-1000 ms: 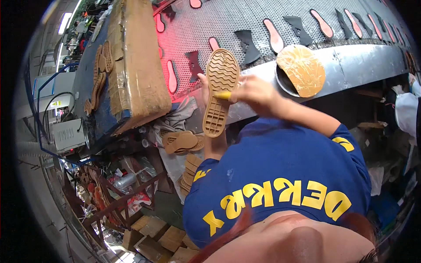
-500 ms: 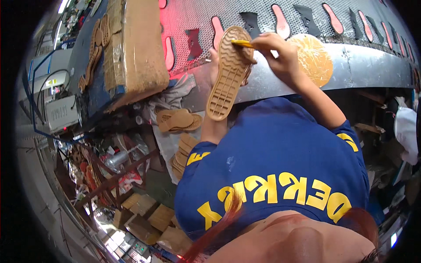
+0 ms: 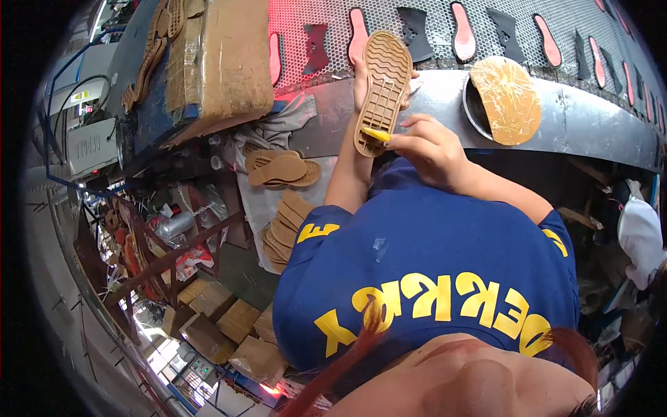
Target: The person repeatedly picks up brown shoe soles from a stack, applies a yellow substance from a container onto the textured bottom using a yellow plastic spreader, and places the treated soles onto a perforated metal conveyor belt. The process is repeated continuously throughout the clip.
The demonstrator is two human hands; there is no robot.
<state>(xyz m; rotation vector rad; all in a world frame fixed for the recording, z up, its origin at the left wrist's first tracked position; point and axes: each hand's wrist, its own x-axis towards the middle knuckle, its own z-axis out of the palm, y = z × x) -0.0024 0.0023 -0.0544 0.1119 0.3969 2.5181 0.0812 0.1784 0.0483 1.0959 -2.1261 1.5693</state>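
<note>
The left hand (image 3: 361, 73) grips a tan rubber shoe sole (image 3: 382, 90) from behind, tread side up, toe pointing to twelve o'clock over the edge of the steel surface (image 3: 590, 118). Its fingers wrap the sole's left edge near the middle. The right hand (image 3: 427, 142) is closed around a small yellow brush (image 3: 376, 135), whose tip touches the sole's heel end at six o'clock.

The step in hand looks like coating or wiping the tread with the brush, and the stroke sits at the heel, so most of the sole's length lies ahead toward twelve o'clock. The next move calls for a steady draw of the brush along the grooves while the left hand keeps the sole from flexing or tipping.

At two o'clock from the sole a round metal pot (image 3: 479, 111) is set in the surface, with a glue-smeared oval lid (image 3: 507, 101) leaning over it. Beyond, at twelve o'clock, a perforated belt (image 3: 431, 14) carries red insoles and dark cut pieces. At nine o'clock lies a worn cardboard box (image 3: 222, 62), and lower, at eight o'clock, stacked tan soles (image 3: 281, 167) rest on grey cloth.
</note>
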